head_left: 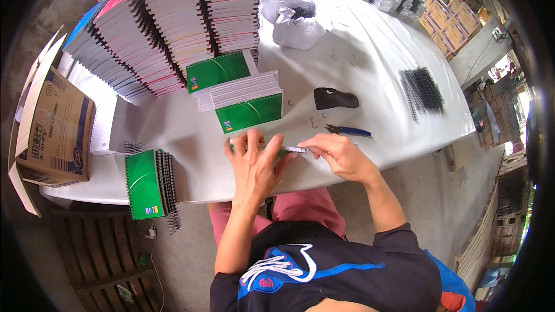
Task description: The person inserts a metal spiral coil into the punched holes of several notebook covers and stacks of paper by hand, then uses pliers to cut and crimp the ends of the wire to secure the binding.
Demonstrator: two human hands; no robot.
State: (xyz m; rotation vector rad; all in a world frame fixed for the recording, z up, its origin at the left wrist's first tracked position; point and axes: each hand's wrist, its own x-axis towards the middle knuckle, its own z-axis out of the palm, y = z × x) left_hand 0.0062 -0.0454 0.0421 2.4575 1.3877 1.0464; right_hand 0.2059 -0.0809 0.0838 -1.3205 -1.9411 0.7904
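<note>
Near the front edge of the table, my left hand (253, 155) is closed over a small green-covered notebook (292, 149), mostly hidden beneath the fingers. My right hand (342, 157) pinches at the notebook's right end, where a short stretch of dark spiral binding coil (306, 151) shows between the fingertips and the pages. Just beyond my hands lies a stack of loose green-covered notebooks (250, 112), with another green cover (218, 72) behind it. Wire cutters (348, 131) with blue handles rest beyond my right hand, beside a black curved pad (335, 99).
Tall notebook stacks (176, 23) fill the far left. Coil-bound green notebooks (144, 185) sit at the left front edge, near an opened cardboard box (55, 127). Loose black coils (422, 93) lie at right. A white bag (298, 26) holds black pieces; coil scraps dot the white table (381, 63).
</note>
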